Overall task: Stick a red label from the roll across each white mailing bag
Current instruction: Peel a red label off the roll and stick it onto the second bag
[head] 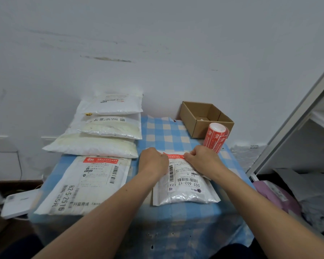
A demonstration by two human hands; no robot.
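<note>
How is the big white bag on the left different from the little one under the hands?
The big bag is wider and longer than the little bag. The big bag's label lies flat, untouched; the left hand and right hand are on the little bag's label. Both bags are white with barcodes.

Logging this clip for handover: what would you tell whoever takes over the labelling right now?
Left grip: fingers curled down on one end of the red label; hold hidden.
Right grip: pinches the other end.
The label lies across the far end of the small bag.
The roll sits behind it, by the box.
Done: the big bag at left is labelled.
Left to do: press this one flat; the three stacked bags show no red label.
</note>
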